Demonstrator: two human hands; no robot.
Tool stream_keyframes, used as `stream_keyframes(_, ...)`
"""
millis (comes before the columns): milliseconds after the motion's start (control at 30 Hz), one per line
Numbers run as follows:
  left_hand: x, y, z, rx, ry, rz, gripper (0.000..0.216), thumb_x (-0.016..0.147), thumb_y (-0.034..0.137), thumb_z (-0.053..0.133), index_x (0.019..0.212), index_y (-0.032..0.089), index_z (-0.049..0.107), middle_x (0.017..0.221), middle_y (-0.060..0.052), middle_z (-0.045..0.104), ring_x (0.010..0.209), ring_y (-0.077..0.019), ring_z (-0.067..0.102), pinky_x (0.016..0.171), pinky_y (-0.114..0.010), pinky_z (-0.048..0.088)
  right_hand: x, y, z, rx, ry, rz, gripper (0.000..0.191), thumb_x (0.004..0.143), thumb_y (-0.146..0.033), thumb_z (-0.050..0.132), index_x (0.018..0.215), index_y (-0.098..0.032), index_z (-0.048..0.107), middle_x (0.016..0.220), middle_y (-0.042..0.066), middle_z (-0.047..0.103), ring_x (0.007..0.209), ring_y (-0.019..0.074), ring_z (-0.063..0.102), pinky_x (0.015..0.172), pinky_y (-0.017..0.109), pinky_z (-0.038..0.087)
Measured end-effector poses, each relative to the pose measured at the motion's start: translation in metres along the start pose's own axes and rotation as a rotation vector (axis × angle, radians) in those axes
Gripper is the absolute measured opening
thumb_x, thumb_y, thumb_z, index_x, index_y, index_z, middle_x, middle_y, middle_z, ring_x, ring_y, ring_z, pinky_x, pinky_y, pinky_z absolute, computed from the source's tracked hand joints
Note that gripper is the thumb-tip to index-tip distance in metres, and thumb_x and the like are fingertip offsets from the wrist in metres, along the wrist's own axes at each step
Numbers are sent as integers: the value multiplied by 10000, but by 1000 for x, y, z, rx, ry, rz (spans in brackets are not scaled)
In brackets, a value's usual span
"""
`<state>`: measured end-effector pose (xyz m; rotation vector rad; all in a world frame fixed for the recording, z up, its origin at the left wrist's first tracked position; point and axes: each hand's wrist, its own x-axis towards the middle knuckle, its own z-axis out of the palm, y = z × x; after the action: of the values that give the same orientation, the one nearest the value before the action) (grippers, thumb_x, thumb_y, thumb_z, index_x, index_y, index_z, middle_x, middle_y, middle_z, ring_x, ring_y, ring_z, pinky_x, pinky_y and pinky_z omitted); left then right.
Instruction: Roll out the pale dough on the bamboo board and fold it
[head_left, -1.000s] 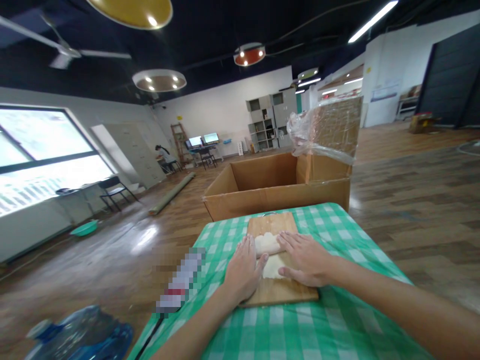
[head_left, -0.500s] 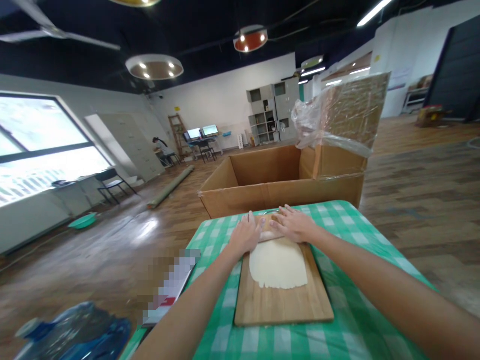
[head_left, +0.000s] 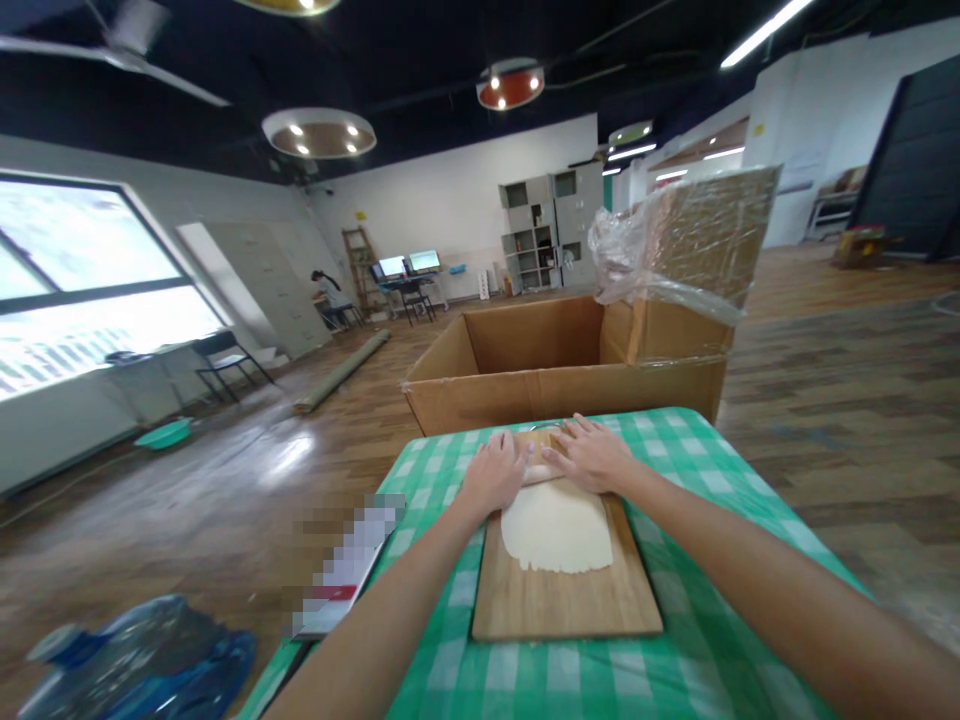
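Fingers spread flat, the left hand (head_left: 495, 472) and right hand (head_left: 592, 458) press a pale cylinder (head_left: 541, 470) at the flat white dough sheet's (head_left: 556, 530) far edge, seemingly mid-rolling; drawing it back would need even pressure.

Round ceiling lamps (head_left: 319, 132) glow under a dark ceiling (head_left: 420, 50). Daylight from a wide window (head_left: 82, 270) gleams on the wooden floor (head_left: 840, 400).

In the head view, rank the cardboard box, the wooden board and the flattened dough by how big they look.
1. cardboard box
2. wooden board
3. flattened dough
The box is farther away yet looks largest.
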<state>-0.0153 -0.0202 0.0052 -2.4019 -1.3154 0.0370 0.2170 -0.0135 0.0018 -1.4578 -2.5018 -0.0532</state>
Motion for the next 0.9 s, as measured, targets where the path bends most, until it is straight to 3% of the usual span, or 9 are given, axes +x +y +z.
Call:
stream_keyframes(200,-33,27,-22,-67,42,-107,430,1068,293,343,1425,168,548,1457,-230,542,1375,-373,493,1069,-597,425,-35,-24,-17,20,29,36,869,1016,-709,174,1455,-55,541,1531,227,500,1499,361,332,1204,497,252)
stream_keyframes(333,-61,54,-33,-157,93,-282,646,1046,520,351,1462,46,492,1501,-277,504,1432,-397,442,1154,-613,342,-70,-37,-27,64,55,-13,917,984,-754,260,1473,-20,513,1519,255,502,1446,365,420,1192,489,297)
stream_keyframes(467,-94,76,-48,-184,69,-249,764,1029,564,328,1481,-42,442,1543,-294,447,1483,-387,380,1216,-578,281,-109,-45,-36,102,75,-98,906,972,-748,339,1525,-40,455,1568,244,441,1456,373,404,1198,529,291)
stream_keyframes(600,-118,88,-62,-234,34,-231,763,1020,578,333,1499,-8,433,1566,-265,433,1483,-370,389,1217,-555,299,-137,-48,-45,142,56,-148,927,966,-747,372,1565,-40,392,1607,236,379,1492,363,351,1227,523,257)
stream_keyframes(733,-123,90,-66,-251,23,-248,756,1021,583,319,1517,22,422,1573,-244,435,1466,-358,422,1204,-519,334,-147,-48,-47,163,37,-175,955,954,-762,389,1602,-64,324,1643,212,313,1521,357,295,1242,511,241)
stream_keyframes(900,-95,78,-52,-243,25,-327,751,1033,559,306,1484,-26,442,1542,-298,447,1460,-364,428,1179,-489,366,-127,-40,-43,148,32,-169,919,973,-743,367,1581,-54,368,1629,219,341,1515,346,314,1245,501,236)
